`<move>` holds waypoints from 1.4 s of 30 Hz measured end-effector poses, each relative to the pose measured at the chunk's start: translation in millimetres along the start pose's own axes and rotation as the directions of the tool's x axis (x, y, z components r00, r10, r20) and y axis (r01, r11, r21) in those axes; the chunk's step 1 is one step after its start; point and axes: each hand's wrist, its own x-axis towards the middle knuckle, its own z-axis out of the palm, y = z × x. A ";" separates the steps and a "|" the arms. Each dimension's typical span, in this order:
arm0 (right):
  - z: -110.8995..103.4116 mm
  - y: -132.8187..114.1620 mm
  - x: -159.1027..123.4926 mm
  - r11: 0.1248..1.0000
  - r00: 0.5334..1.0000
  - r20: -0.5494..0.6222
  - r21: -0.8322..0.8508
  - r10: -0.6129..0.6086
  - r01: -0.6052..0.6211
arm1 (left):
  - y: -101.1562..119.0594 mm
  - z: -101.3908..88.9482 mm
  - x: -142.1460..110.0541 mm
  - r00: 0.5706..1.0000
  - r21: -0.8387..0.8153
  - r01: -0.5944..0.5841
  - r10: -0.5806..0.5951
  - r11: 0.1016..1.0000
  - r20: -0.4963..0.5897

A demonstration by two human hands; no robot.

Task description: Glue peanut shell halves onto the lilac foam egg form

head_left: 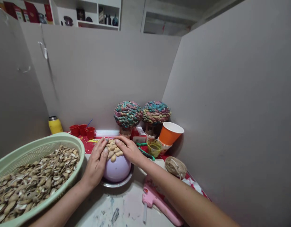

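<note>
Purple ball [117, 169] sits mid-bench [95, 209], in a shallow metal bowl [115, 185]; peanut shells [113, 152] cover its top. Clock centred on ball, 12 = away from the person.

Grip: left hand [95, 160] at 10, right hand [129, 150] at 1. Both loosely cupped, wide, palms around the shell cap, fingers not closed on anything.

Handling (my read): ball looks light, smooth, a bit slippery, maybe balloon-like, so give in the wall and puncture risk. Shells look dry, stiff, brittle; point pressure could crack or shift them. Best hold: both palms low on bare purple at 3 and 9, light squeeze; don't lift by the cap. Bowl should limit rolling.

Orientation: ball near round, no clear long axis. Shell cap faces up; bare side shows toward 6. Individual shells lie along the surface, long axes mixed.

Around: shell basket [41, 153] at 9, pink glue gun [152, 199] at 4.
</note>
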 end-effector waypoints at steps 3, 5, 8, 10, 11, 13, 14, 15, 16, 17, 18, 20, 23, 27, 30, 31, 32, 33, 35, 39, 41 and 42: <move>-8.4 -2.6 -7.9 0.996 0.992 -0.106 -0.056 -0.070 0.064 | -5.0 1.5 0.1 1.000 -0.021 -0.001 0.001 1.000 0.002; -15.0 -9.7 -19.3 0.985 0.970 -0.187 -0.109 -0.153 0.134 | -6.1 0.9 -1.9 1.000 -0.030 -0.004 0.003 1.000 -0.005; -22.0 -24.3 -40.4 0.937 0.930 -0.173 -0.191 -0.325 0.292 | -6.6 0.6 -4.7 1.000 -0.038 -0.019 0.018 0.999 -0.019; -22.8 -32.4 -51.4 0.861 0.883 -0.070 -0.268 -0.465 0.432 | -7.2 1.0 -5.8 0.999 -0.038 -0.034 0.033 0.999 -0.024; -21.9 -35.1 -54.8 0.798 0.843 -0.003 -0.325 -0.538 0.508 | -7.5 1.3 -6.1 0.999 -0.038 -0.041 0.040 0.998 -0.027; -18.3 -37.9 -57.6 0.668 0.763 0.103 -0.420 -0.638 0.615 | -7.9 2.0 -6.6 0.998 -0.034 -0.054 0.053 0.998 -0.033; -15.9 -38.2 -57.5 0.620 0.736 0.134 -0.453 -0.663 0.641 | -8.0 2.4 -6.8 0.998 -0.032 -0.060 0.058 0.998 -0.036; -13.4 -38.0 -57.0 0.595 0.723 0.145 -0.472 -0.675 0.650 | -8.0 2.8 -6.9 0.997 -0.030 -0.064 0.063 0.997 -0.039; -10.9 -37.5 -56.4 0.582 0.718 0.148 -0.487 -0.680 0.652 | -7.9 3.1 -7.1 0.997 -0.028 -0.068 0.067 0.997 -0.043; -8.6 -37.0 -56.1 0.577 0.721 0.151 -0.500 -0.676 0.646 | -7.8 3.5 -7.3 0.997 -0.026 -0.071 0.070 0.997 -0.045; -6.4 -36.5 -56.2 0.574 0.726 0.152 -0.513 -0.671 0.638 | -7.6 3.9 -7.6 0.996 -0.024 -0.074 0.073 0.997 -0.047; -3.0 -36.1 -57.7 0.576 0.739 0.148 -0.534 -0.657 0.619 | -7.7 4.5 -8.3 0.996 -0.021 -0.080 0.078 0.997 -0.049; 0.1 -36.4 -60.7 0.582 0.759 0.140 -0.559 -0.636 0.591 | -8.3 5.1 -9.5 0.995 -0.020 -0.085 0.084 0.996 -0.051; 1.7 -37.0 -62.0 0.584 0.773 0.130 -0.581 -0.621 0.567 | -8.0 5.5 -9.9 0.995 -0.019 -0.088 0.087 0.996 -0.052; 1.7 -37.4 -61.8 0.583 0.776 0.125 -0.589 -0.618 0.559 | -6.4 5.1 -9.3 0.994 -0.015 -0.091 0.090 0.996 -0.056; 1.5 -37.5 -61.9 0.582 0.776 0.124 -0.592 -0.618 0.558 | -5.9 5.0 -9.1 0.994 -0.013 -0.092 0.092 0.996 -0.058; 1.2 -37.5 -62.0 0.579 0.774 0.122 -0.595 -0.621 0.558 | -5.6 4.9 -9.1 0.994 -0.011 -0.094 0.093 0.996 -0.060; 1.0 -37.3 -62.2 0.576 0.771 0.120 -0.596 -0.625 0.559 | -5.5 4.8 -9.1 0.994 -0.009 -0.095 0.094 0.995 -0.062; 0.7 -36.7 -62.6 0.568 0.762 0.112 -0.599 -0.638 0.564 | -5.9 5.0 -9.4 0.993 -0.006 -0.097 0.096 0.995 -0.068; 1.5 -35.8 -62.3 0.552 0.751 0.117 -0.606 -0.650 0.572 | -7.2 5.8 -9.7 0.993 -0.002 -0.095 0.094 0.995 -0.076; 1.7 -37.1 -61.5 0.566 0.761 0.114 -0.601 -0.638 0.565 | -7.3 5.8 -9.9 0.993 -0.002 -0.093 0.092 0.996 -0.071; 1.4 -38.5 -61.3 0.585 0.773 0.106 -0.592 -0.625 0.555 | -7.2 5.5 -10.1 0.993 -0.003 -0.092 0.092 0.996 -0.069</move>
